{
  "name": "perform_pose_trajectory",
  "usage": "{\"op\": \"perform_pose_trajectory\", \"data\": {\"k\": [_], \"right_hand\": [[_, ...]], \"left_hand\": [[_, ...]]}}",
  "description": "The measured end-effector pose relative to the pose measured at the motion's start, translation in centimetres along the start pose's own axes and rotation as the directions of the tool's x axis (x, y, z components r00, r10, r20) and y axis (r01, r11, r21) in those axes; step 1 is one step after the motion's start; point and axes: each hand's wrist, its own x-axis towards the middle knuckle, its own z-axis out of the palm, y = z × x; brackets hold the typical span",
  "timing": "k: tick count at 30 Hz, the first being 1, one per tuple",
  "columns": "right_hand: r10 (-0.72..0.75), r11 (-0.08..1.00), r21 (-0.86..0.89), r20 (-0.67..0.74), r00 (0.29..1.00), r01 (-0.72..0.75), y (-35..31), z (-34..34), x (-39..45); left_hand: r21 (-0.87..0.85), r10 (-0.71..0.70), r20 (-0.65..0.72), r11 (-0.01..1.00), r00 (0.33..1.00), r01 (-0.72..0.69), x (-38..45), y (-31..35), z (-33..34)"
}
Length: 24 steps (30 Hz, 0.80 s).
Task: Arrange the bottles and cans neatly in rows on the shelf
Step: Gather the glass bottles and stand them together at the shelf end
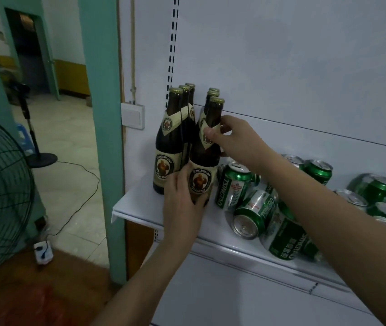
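Several brown beer bottles with cream labels stand in two short rows at the left end of the white shelf (137,203). The front bottle of the right row (205,165) is upright, and both hands hold it. My left hand (182,208) wraps its lower body by the label. My right hand (232,137) pinches its neck label. The front bottle of the left row (167,156) stands just beside it. To the right, several green Tsingtao cans (253,208) lie tumbled on their sides, and a few stand upright (319,170).
A light switch (132,115) sits on the wall left of the shelf. A teal door frame (102,114) borders the shelf unit. A large floor fan (1,184), a pedestal fan (28,118) and a power strip (43,251) with cables occupy the floor at left.
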Motion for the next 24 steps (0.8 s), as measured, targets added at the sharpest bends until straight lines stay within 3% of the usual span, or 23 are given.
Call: {"op": "perform_pose_trajectory", "data": {"k": [3,10,24], "right_hand": [[-0.010,1.000,-0.022,0.042,0.999,0.011,0.0,-0.1,0.0],[-0.023,1.000,0.005,-0.055,0.998,0.023,0.4,1.0,0.7],[-0.008,1.000,0.009,-0.090,0.996,0.008,0.7,2.0,1.7]], "left_hand": [[-0.013,-0.013,0.005,1.000,1.000,0.013,0.2,0.2,0.0],[0.023,-0.029,0.007,0.999,1.000,0.029,1.4,0.1,-0.1],[-0.008,-0.079,0.006,0.997,0.997,0.079,2.5,-0.5,0.0]]}}
